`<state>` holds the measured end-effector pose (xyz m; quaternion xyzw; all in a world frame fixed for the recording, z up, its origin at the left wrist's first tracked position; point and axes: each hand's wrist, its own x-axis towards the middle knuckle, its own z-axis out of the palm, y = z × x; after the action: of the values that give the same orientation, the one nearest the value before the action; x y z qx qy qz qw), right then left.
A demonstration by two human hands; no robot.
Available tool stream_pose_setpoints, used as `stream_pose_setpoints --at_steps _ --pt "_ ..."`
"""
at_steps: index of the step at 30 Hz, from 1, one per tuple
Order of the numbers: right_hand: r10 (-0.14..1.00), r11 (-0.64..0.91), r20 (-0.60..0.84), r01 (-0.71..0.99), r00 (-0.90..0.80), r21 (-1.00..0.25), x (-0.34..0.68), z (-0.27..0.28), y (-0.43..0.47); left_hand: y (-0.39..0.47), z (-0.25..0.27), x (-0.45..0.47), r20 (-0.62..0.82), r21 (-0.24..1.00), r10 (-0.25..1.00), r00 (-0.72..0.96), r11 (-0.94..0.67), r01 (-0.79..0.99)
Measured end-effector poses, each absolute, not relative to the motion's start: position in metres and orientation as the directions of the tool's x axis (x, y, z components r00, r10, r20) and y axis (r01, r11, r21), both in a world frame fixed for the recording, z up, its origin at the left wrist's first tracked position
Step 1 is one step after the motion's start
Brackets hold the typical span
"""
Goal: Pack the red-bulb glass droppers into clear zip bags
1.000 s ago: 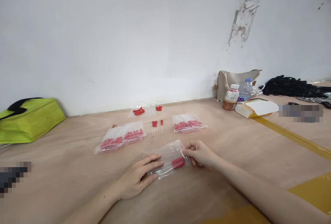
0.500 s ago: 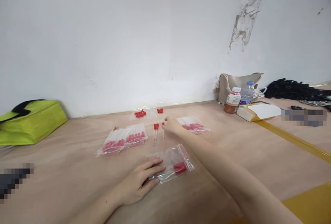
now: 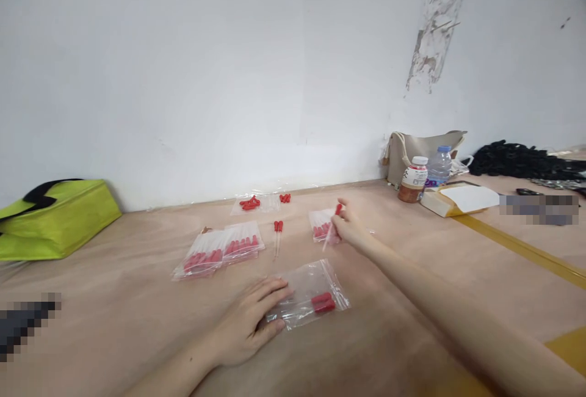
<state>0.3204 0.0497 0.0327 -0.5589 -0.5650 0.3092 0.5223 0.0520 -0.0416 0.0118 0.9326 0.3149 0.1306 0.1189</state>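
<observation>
My right hand (image 3: 348,226) pinches a dropper (image 3: 338,209) by its red rubber bulb, with the thin clear tube slanting down to the left. Behind it lie zip bags (image 3: 319,220) of red-bulbed droppers, partly covered by the hand. My left hand (image 3: 256,317) rests with fingers spread on the left end of a clear zip bag (image 3: 302,281), which has red bulbs (image 3: 323,302) inside near its zip end. Two more droppers (image 3: 278,227) lie side by side at mid-table, bulbs pointing away from me.
Filled zip bags (image 3: 220,250) overlap at centre left. Loose red bulbs (image 3: 250,203) lie on a clear bag by the wall, with a smaller cluster (image 3: 284,198) beside it. A lime-green bag (image 3: 68,220) stands far left; bottles (image 3: 413,178) and a tissue pack (image 3: 442,201) stand right.
My right hand has moved right from beside the paired droppers, lifting a third dropper away from them. The left hand stays on the bag, whose red bulbs now look more spread apart.
</observation>
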Motion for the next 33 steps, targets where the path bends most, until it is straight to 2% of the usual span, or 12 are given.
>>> stream_pose_setpoints --at_steps 5,11,17,20,24,33 --pt "0.96 0.145 0.147 0.029 0.239 -0.989 0.351 -0.003 -0.001 -0.039 0.012 0.054 0.173 0.315 0.621 0.765 -0.771 0.554" --pt "0.956 0.143 0.101 -0.136 0.275 -0.98 0.338 -0.015 -0.012 -0.04 0.011 0.054 0.176 0.305 0.626 0.76 -0.769 0.562" --pt "0.996 0.058 0.039 -0.258 0.077 -0.964 0.33 -0.017 -0.019 -0.041 0.012 0.055 0.171 0.302 0.637 0.752 -0.76 0.575" --pt "0.998 0.005 0.017 -0.176 -0.063 -0.984 0.333 -0.016 -0.026 -0.04 0.011 0.055 0.163 0.309 0.639 0.752 -0.756 0.577" --pt "0.981 0.055 0.045 0.051 -0.191 -0.997 0.336 -0.012 -0.032 -0.039 0.009 0.055 0.146 0.312 0.635 0.758 -0.757 0.574" --pt "0.975 0.157 0.099 0.302 -0.2 -0.94 0.327 -0.014 -0.03 -0.039 0.009 0.054 0.151 0.311 0.63 0.762 -0.762 0.568"
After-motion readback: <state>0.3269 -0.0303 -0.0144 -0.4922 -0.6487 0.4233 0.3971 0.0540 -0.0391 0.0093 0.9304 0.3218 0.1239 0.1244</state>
